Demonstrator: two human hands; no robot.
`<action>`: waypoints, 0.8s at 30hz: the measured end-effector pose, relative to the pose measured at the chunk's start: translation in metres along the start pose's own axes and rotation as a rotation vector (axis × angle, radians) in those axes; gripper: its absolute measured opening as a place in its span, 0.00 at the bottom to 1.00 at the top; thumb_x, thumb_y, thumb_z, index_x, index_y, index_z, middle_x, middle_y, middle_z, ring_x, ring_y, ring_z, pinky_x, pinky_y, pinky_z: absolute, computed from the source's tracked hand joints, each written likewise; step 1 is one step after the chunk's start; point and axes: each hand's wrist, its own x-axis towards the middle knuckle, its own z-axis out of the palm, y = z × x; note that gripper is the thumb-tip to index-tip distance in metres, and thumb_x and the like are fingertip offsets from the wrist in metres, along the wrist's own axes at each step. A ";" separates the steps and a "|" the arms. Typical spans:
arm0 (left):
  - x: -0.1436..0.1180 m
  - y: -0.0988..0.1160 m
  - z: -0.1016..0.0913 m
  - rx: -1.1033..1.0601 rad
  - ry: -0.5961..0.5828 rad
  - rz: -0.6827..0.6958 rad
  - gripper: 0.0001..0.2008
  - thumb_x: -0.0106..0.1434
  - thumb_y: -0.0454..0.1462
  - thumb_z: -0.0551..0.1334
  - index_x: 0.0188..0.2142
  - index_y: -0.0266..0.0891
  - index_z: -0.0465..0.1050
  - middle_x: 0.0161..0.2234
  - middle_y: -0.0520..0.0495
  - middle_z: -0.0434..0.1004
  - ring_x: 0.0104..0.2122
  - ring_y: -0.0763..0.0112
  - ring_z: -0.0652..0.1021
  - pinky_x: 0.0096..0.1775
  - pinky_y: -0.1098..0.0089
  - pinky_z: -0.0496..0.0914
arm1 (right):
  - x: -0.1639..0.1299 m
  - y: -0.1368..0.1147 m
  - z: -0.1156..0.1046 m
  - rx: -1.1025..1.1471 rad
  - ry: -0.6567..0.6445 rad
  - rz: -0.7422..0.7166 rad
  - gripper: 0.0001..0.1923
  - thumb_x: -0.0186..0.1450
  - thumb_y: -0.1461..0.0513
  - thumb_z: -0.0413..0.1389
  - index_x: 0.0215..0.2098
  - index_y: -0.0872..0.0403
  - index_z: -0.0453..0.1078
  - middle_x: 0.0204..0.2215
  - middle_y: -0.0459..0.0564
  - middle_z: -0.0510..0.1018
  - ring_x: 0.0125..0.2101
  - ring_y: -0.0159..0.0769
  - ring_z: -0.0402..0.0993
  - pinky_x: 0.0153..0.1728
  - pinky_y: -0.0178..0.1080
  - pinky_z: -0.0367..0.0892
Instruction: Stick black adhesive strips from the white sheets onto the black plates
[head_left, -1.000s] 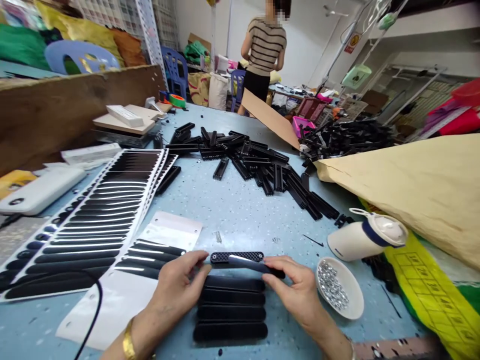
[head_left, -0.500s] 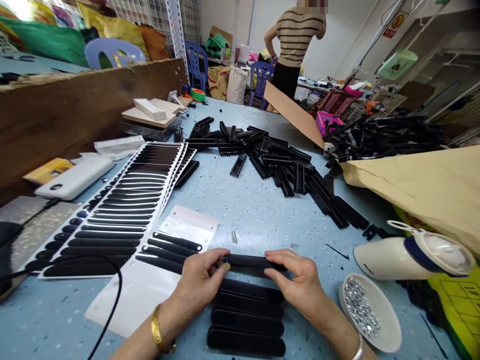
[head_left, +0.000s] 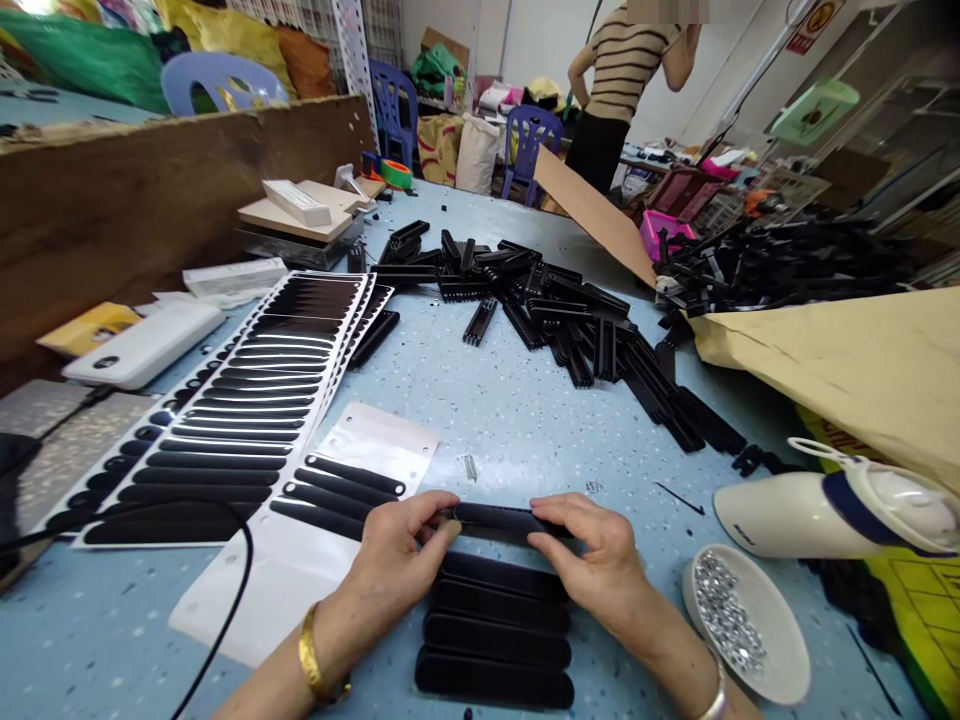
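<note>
A slim black strip-shaped piece (head_left: 495, 521) spans my two hands, just above the blue speckled table. My left hand (head_left: 409, 545) pinches its left end between thumb and fingers. At the other end, my right hand (head_left: 589, 545) grips it the same way. Directly below, several flat black strips with rounded ends (head_left: 495, 640) lie in a neat row. Left of my left hand rests a white backing sheet (head_left: 247, 590) carrying a few black strips (head_left: 352, 478). Fingers hide both ends of the held piece.
Larger sheets of black strips (head_left: 225, 420) lie at left. A heap of ridged black parts (head_left: 540, 300) spreads across the back. At right are a bowl of shiny metal bits (head_left: 784, 640) and a white bottle (head_left: 772, 515). A person (head_left: 626, 80) stands beyond the table.
Both hands keep their hold on the black piece, almost unmoved. The camera view has shifted slightly. In the background, the person appears farther right.
</note>
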 end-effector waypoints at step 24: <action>0.000 -0.011 0.003 0.010 0.130 0.215 0.10 0.60 0.35 0.61 0.38 0.44 0.82 0.36 0.49 0.86 0.36 0.64 0.84 0.42 0.66 0.79 | 0.001 0.006 0.005 0.022 -0.055 0.060 0.09 0.59 0.66 0.61 0.37 0.52 0.80 0.31 0.51 0.83 0.32 0.40 0.79 0.34 0.43 0.76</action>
